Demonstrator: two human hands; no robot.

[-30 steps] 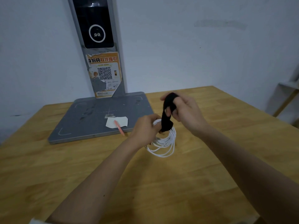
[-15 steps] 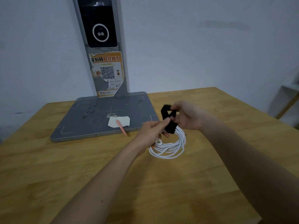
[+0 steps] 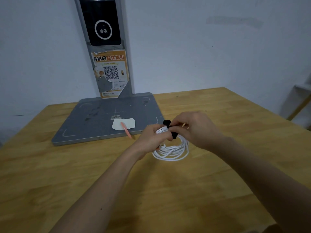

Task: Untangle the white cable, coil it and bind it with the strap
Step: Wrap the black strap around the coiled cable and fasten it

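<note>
The white cable (image 3: 171, 152) is wound into a coil of several loops and hangs over the wooden table (image 3: 84, 174) between both hands. A black strap (image 3: 173, 134) wraps around the top of the coil, with one end sticking up behind the fingers. My left hand (image 3: 151, 138) grips the coil at its upper left, fingers curled round the loops beside the strap. My right hand (image 3: 195, 128) pinches the strap against the coil from the right. The strap's fastening is hidden by my fingers.
A grey scanner base plate (image 3: 101, 121) with an upright post (image 3: 107, 47) stands at the back left, a white paper slip (image 3: 124, 123) and an orange pen (image 3: 126, 130) lying on it. A shelf (image 3: 299, 105) shows at the far right edge.
My right hand has brought the strap down from a raised loop and pulled it tight round the top of the coil. Both hands have moved closer together.
</note>
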